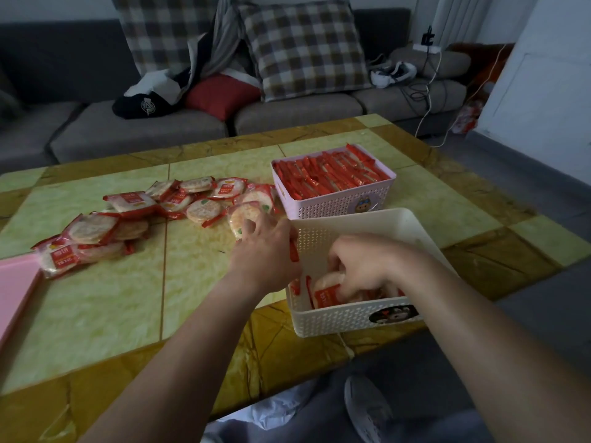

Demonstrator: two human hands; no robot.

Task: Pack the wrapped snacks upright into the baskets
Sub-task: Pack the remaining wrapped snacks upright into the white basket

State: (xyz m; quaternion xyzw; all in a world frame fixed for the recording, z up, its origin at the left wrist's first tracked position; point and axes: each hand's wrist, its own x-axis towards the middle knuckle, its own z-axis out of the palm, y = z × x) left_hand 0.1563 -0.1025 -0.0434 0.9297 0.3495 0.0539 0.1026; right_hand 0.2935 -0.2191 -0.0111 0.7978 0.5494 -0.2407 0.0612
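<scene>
Right hand [361,266] grips red-wrapped round rice crackers [329,290] upright inside the cream woven plastic basket [335,321]; left hand [265,247], fingers closed on another cracker [244,215], sits just left of it

A grey sofa [144,129] runs along the far side of the room. Two checked cushions [307,49] lean against its back, and a red cushion [220,95] sits on the seat between them. A black garment with a white emblem [144,105] lies crumpled just left of the red cushion, with grey and white clothes [220,36] heaped behind it. On the sofa's right end rest a white device [391,73] and tangled cables [422,91]. The yellow-green marbled counter [96,314] has darker brown borders. A pink tray [16,282] pokes in at the left edge. A grey shoe [367,407] shows at the near edge.
</scene>
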